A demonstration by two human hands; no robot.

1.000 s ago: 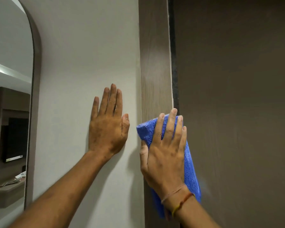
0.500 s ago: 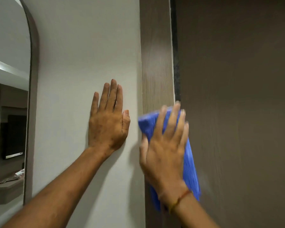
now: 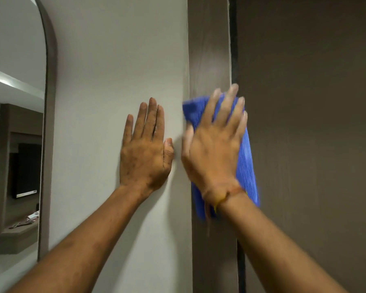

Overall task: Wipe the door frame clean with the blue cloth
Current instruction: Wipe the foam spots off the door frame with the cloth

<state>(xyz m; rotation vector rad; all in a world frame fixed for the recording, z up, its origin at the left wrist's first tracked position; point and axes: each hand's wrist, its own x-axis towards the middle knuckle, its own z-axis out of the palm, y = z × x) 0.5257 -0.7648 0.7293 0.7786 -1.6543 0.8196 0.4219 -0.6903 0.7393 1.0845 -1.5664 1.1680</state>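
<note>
A brown wood-grain door frame (image 3: 208,49) runs vertically up the middle, with a dark gap along its right edge. My right hand (image 3: 213,149) lies flat with fingers spread, pressing the blue cloth (image 3: 246,161) against the frame at mid height; the cloth shows above the fingertips and hangs below the wrist. Motion blurs this hand. My left hand (image 3: 145,151) rests flat on the pale wall just left of the frame, fingers together and holding nothing.
The brown door (image 3: 309,123) fills the right side. A pale wall (image 3: 114,60) lies left of the frame. At far left stands an arched mirror (image 3: 13,123) with a dark rim, reflecting a shelf and a screen.
My right hand has slid the blue cloth upward along the door frame. My left hand has stayed flat on the wall.
</note>
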